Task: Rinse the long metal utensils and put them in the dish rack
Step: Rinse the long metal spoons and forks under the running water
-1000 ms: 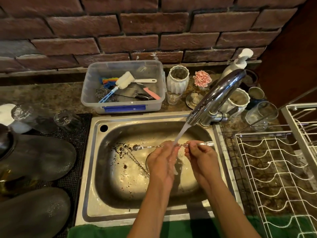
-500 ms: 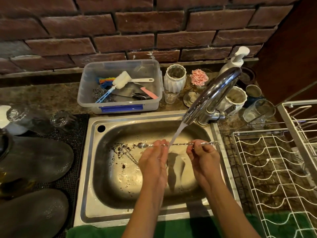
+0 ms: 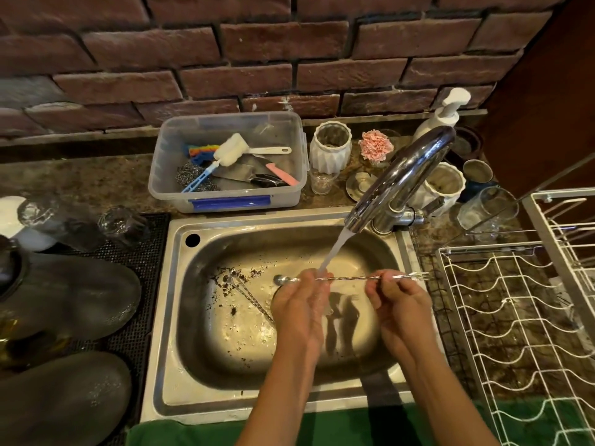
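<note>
A long twisted metal spoon (image 3: pixel 349 278), with a bowl at its left end and fork tines at its right, lies level over the steel sink (image 3: pixel 225 403). My right hand (image 3: pixel 397 302) pinches its shaft near the fork end. My left hand (image 3: pixel 301 304) grips the shaft near the spoon bowl, right where the stream from the chrome tap (image 3: pixel 402 175) lands. A second long twisted utensil (image 3: pixel 248 296) lies on the sink floor among dark specks. The white wire dish rack (image 3: pixel 521 320) stands at the right, nothing in the part I see.
A clear tub (image 3: pixel 225 201) of brushes and scourers sits behind the sink, beside white jars, a soap pump (image 3: pixel 446 112) and glasses. Upturned glasses and dark dishes dry on a black mat (image 3: pixel 145 275) at left. A green cloth (image 3: pixel 325 429) lines the front edge.
The spoon has shifted slightly right under the stream, so its fork end reaches nearer the rack. My left hand has slid along the shaft towards the spoon bowl.
</note>
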`<state>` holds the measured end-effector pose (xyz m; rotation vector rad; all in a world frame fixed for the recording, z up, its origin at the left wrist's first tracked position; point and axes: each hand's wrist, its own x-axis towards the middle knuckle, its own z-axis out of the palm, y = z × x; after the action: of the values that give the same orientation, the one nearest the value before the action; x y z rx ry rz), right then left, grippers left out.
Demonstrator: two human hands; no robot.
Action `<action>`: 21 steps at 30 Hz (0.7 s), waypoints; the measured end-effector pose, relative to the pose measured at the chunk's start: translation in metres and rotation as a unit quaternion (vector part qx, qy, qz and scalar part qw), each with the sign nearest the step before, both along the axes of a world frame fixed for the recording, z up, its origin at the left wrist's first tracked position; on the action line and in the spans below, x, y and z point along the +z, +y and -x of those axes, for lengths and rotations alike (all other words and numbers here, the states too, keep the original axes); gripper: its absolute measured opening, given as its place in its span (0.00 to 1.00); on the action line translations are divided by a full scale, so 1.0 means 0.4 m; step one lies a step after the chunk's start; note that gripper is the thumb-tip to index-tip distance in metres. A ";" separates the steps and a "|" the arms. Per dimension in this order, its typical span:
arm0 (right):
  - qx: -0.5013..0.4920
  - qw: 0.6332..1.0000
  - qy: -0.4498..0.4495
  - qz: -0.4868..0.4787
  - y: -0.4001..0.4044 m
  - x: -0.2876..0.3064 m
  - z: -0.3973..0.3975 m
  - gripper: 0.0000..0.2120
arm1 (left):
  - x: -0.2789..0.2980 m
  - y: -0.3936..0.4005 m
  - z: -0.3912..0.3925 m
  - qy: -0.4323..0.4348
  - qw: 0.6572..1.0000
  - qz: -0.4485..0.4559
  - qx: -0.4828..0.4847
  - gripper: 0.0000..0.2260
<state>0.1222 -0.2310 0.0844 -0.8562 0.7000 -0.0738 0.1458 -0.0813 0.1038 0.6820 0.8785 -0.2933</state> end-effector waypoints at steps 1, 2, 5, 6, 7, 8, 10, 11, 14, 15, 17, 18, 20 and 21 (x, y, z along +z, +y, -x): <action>-0.022 1.000 0.001 0.004 -0.017 0.005 0.003 0.12 | -0.003 0.010 -0.008 0.004 1.000 -0.002 0.017 0.10; -0.039 0.999 0.005 0.007 -0.030 0.009 0.007 0.16 | -0.002 0.012 -0.014 0.003 1.000 0.002 0.030 0.11; -0.069 0.998 0.014 -0.004 -0.044 0.024 0.021 0.20 | 0.000 -0.019 -0.012 -0.008 0.999 0.020 0.047 0.13; -0.089 0.996 0.020 -0.012 -0.049 0.026 0.025 0.20 | 0.002 -0.032 -0.010 -0.011 0.999 0.020 0.043 0.15; -0.111 0.993 0.026 -0.020 -0.054 0.031 0.027 0.17 | 0.001 -0.042 -0.008 -0.013 0.999 0.013 0.035 0.17; -0.127 0.991 0.031 -0.024 -0.061 0.037 0.029 0.14 | -0.001 -0.049 -0.007 -0.018 1.000 0.004 0.025 0.17; -0.143 0.989 0.033 -0.022 -0.076 0.041 0.034 0.09 | -0.007 -0.056 -0.002 -0.035 0.999 -0.009 -0.001 0.11; -0.146 0.989 0.034 -0.021 -0.083 0.042 0.037 0.08 | -0.006 -0.056 0.001 -0.047 0.999 -0.013 -0.016 0.09; -0.145 0.989 0.037 -0.017 -0.097 0.041 0.048 0.07 | -0.005 -0.048 0.003 -0.066 0.997 -0.025 -0.036 0.08; -0.136 0.990 0.033 -0.020 -0.097 0.041 0.048 0.07 | -0.004 -0.046 0.003 -0.067 0.997 -0.024 -0.034 0.08; -0.103 0.994 0.030 -0.025 -0.074 0.038 0.040 0.07 | 0.000 -0.044 0.009 -0.061 0.998 -0.017 -0.024 0.08; -0.079 0.996 0.032 -0.023 -0.050 0.039 0.030 0.09 | 0.002 -0.046 0.015 -0.055 0.998 -0.012 -0.016 0.08; -0.019 0.999 0.040 -0.012 0.020 0.040 0.005 0.12 | 0.002 -0.041 0.027 -0.036 0.999 -0.003 -0.003 0.08; 0.010 0.999 0.048 -0.005 0.061 0.042 -0.005 0.11 | 0.004 -0.031 0.029 -0.024 1.000 -0.003 0.005 0.07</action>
<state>0.1241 -0.2065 0.1011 -0.8614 0.7820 -0.0111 0.1343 -0.0935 0.1053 0.6884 0.8375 -0.2652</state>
